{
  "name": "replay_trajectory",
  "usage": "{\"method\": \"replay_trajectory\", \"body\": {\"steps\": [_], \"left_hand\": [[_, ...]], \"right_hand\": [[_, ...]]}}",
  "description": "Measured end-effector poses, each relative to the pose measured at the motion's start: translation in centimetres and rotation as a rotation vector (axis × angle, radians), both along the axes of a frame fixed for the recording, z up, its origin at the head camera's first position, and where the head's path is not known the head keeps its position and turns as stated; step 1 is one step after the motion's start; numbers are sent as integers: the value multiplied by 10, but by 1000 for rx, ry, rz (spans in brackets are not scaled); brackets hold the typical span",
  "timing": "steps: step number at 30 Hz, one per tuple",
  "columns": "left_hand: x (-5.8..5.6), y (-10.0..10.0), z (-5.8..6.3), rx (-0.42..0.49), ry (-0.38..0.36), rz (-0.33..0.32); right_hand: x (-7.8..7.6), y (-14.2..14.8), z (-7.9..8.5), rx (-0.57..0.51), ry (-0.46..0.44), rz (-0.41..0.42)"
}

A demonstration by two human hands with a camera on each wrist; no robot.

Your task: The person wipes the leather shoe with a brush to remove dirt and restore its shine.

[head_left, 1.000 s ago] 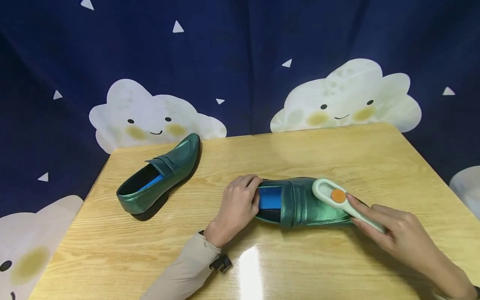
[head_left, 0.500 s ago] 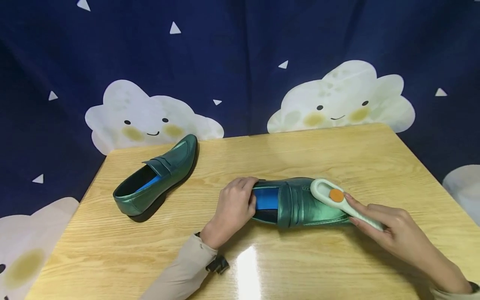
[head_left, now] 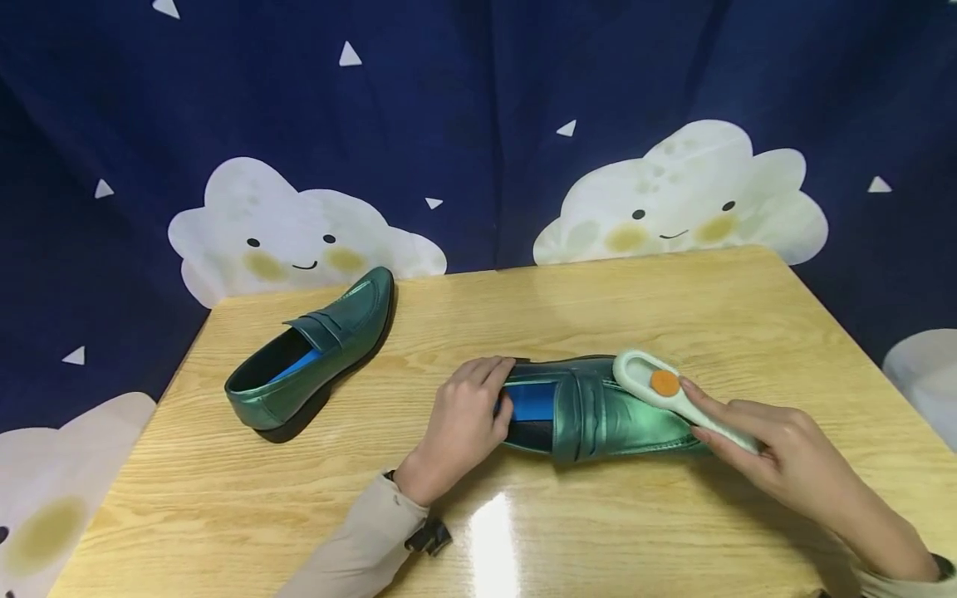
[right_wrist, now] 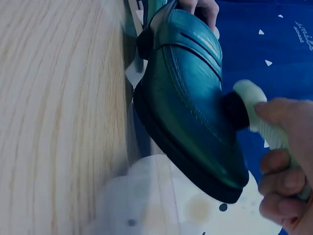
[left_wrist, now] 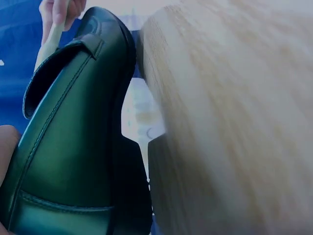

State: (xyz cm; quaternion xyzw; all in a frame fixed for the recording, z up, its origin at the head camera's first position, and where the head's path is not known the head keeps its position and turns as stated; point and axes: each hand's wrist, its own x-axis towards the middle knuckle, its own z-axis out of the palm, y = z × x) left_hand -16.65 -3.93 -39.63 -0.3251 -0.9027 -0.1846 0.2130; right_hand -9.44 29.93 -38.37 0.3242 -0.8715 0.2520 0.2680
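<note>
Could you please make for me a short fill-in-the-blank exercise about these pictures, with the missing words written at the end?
1. The round spot on the pale green brush is coloured ____.
2. The left hand grips the brushed shoe by its ____ end, opposite the toe.
3. The insole showing inside that shoe is ____.
4. In the head view, the other shoe stands on the ____ side of the picture.

Missing words: orange; heel; blue; left.

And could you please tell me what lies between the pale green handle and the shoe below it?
In the right wrist view, a dark head sits between the pale green handle and the green shoe.
</note>
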Motion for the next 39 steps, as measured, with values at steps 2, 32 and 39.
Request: {"method": "replay_trajectory", "body": {"steps": [2,32,39], "left_hand": [[0,-1,0,6,-8,-6],[-11,-14,8,139,-566,-145],[-12,-17,7,124,-645,-144]], "right_hand": [[2,-2,2,-12,-7,24],[9,-9,9,-55,-85,145],[10,-15,15,-54,-64,73]]}}
